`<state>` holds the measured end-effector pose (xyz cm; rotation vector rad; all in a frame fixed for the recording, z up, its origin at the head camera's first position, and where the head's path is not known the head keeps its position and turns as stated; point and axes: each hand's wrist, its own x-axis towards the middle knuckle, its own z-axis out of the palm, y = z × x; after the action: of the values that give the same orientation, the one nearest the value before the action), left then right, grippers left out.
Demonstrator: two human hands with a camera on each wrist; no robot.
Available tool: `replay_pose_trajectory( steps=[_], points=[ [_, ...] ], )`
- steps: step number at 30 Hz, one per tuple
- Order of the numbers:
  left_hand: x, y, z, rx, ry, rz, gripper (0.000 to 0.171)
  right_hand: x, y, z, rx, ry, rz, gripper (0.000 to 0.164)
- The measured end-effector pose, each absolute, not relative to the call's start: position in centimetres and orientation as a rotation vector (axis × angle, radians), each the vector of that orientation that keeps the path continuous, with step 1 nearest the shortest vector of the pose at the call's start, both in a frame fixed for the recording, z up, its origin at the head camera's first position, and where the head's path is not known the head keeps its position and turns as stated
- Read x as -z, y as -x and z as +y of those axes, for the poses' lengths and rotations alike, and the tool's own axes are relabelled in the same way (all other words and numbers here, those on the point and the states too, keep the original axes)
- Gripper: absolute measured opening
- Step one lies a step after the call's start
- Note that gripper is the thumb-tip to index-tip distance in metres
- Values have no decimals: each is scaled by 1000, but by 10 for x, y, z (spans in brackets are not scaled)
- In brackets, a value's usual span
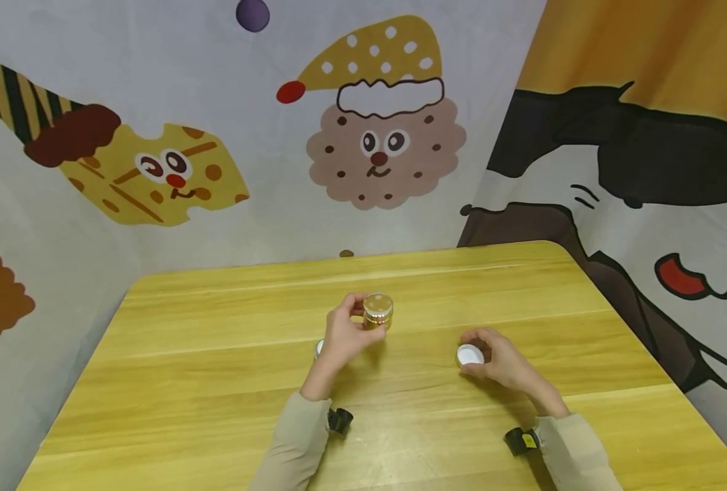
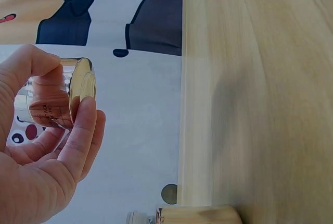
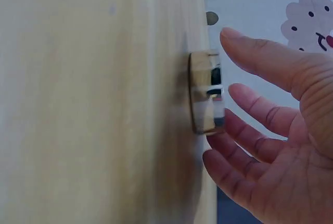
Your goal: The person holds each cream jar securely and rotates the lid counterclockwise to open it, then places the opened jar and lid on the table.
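Above the table, my left hand (image 1: 349, 335) pinches a shiny gold jar (image 1: 378, 311) between thumb and fingertips. The left wrist view shows the jar's gold base (image 2: 81, 86) turned toward the table and its clear, glossy side. At the right, a round gold lid (image 3: 205, 92) lies on the tabletop, its white inside (image 1: 470, 354) facing up. My right hand (image 3: 276, 125) is spread around that lid, thumb and fingers bent loosely; in the right wrist view they look apart from its rim.
A second gold container (image 2: 200, 215) with a clear neck stands on the table, mostly hidden behind the left hand in the head view. The yellow wood-grain table (image 1: 216, 409) meets a cartoon-printed cloth (image 1: 265, 204) at its far edge.
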<state>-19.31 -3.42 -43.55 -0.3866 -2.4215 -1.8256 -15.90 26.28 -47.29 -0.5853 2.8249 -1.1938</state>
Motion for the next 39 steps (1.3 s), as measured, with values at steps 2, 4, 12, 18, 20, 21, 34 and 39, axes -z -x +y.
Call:
replay_pose_trajectory(
  steps=[2,4,12,18,20,21,34,39],
  points=[
    [435,193,-34,1831,392,-2417,50,470,159,259,1209,615,2851,42],
    [435,193,-34,1829,404,-2410,50,464,159,254,1240,650,2878,36],
    [433,192,-33,1875,438,-2374,50,431,167,217,1440,732,2941,19],
    [432,191,-34,1869,451,-2370,50,412,171,190,1548,781,2939,19],
    [432,191,-34,1863,455,-2376,50,401,169,180,1568,789,2928,18],
    [433,191,-35,1859,455,-2379,50,394,167,176,1574,780,2918,18],
    [434,192,-36,1850,476,-2377,48,392,179,152,1654,692,2766,26],
    [435,192,-36,1848,504,-2368,47,403,187,151,1617,677,2774,33]
  ],
)
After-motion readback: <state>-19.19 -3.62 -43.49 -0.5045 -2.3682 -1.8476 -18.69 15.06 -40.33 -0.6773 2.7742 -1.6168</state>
